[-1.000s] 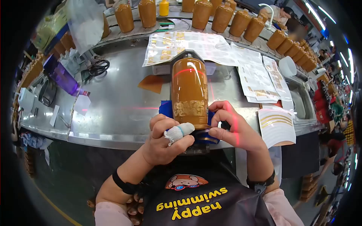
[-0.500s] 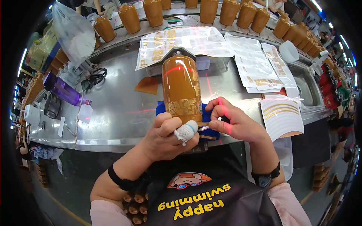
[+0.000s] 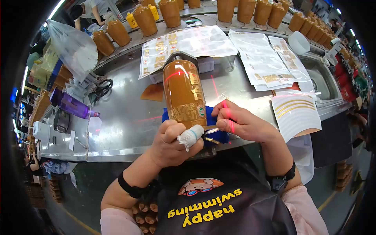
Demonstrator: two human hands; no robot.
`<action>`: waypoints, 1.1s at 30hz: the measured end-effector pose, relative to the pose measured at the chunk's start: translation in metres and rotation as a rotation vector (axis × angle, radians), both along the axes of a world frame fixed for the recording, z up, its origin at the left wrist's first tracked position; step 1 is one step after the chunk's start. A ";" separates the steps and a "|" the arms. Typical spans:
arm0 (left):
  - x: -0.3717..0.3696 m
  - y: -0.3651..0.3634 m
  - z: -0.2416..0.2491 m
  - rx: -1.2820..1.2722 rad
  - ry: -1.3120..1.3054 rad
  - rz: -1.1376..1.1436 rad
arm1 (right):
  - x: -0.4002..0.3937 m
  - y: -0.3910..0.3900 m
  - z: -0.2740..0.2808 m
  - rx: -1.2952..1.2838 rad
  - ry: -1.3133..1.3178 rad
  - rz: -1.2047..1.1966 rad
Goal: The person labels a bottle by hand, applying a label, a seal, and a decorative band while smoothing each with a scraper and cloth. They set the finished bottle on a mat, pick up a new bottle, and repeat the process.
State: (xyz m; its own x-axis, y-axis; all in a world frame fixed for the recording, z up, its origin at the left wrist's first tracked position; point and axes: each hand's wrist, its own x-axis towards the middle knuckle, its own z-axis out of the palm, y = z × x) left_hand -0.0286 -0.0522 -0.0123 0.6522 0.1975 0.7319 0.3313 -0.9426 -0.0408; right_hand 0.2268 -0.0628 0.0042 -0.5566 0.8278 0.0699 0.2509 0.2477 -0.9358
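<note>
A brown ceramic bottle (image 3: 183, 92) with gold lettering lies lengthwise on a blue pad (image 3: 213, 117) at the steel table's near edge, its neck pointing away from me. My left hand (image 3: 175, 143), one finger wrapped in white bandage, grips the bottle's base from the left. My right hand (image 3: 241, 125) touches the base from the right, fingers pinched on a thin gold strip (image 3: 211, 131) at the bottom rim. A red laser line crosses the bottle and my right fingers.
Label sheets (image 3: 188, 43) and gold decal sheets (image 3: 295, 111) lie on the steel table (image 3: 121, 113). Several brown bottles (image 3: 145, 19) ride a conveyor behind. Also here are a purple bottle (image 3: 72, 105), scissors (image 3: 102, 87), a plastic bag (image 3: 72, 45) and a sink (image 3: 323, 84) at right.
The bottle has turned on the pad, showing a small round label near its base. Both hands stayed at the base; the view drifted slightly.
</note>
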 end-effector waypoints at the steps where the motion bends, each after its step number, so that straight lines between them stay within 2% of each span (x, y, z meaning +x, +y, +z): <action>1: -0.001 0.000 -0.001 -0.006 0.003 -0.009 | 0.000 -0.001 -0.001 0.027 0.006 -0.008; 3: -0.005 0.002 -0.003 -0.012 0.011 -0.031 | 0.002 -0.001 -0.002 0.055 0.007 -0.003; 6: -0.014 -0.008 -0.012 -0.104 0.003 0.063 | 0.005 0.000 -0.003 0.051 0.002 0.019; 9: -0.013 -0.008 -0.013 -0.083 -0.021 0.036 | 0.006 0.001 -0.003 0.028 -0.002 0.009; 12: -0.010 -0.001 -0.001 0.034 0.087 0.005 | 0.004 0.002 -0.003 -0.007 0.004 -0.001; 15: -0.006 0.004 -0.006 0.016 0.043 -0.039 | 0.004 0.001 -0.003 -0.013 0.013 -0.007; 18: -0.014 -0.005 -0.009 -0.097 0.025 0.025 | 0.006 0.001 -0.004 -0.016 0.004 -0.020; 21: -0.015 -0.009 -0.011 -0.071 0.033 0.078 | 0.007 0.001 -0.001 -0.065 -0.005 -0.025; 27: -0.006 0.003 -0.005 -0.003 0.054 -0.035 | 0.007 -0.001 -0.002 -0.080 0.030 -0.020; 33: -0.013 -0.013 -0.012 -0.078 0.004 0.137 | 0.008 0.000 -0.002 -0.063 -0.015 -0.037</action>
State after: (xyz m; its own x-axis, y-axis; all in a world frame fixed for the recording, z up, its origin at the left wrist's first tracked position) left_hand -0.0414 -0.0648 -0.0246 0.6178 0.3409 0.7086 0.4571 -0.8889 0.0291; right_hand 0.2351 -0.0623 0.0023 -0.5265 0.8502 0.0090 0.2726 0.1788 -0.9454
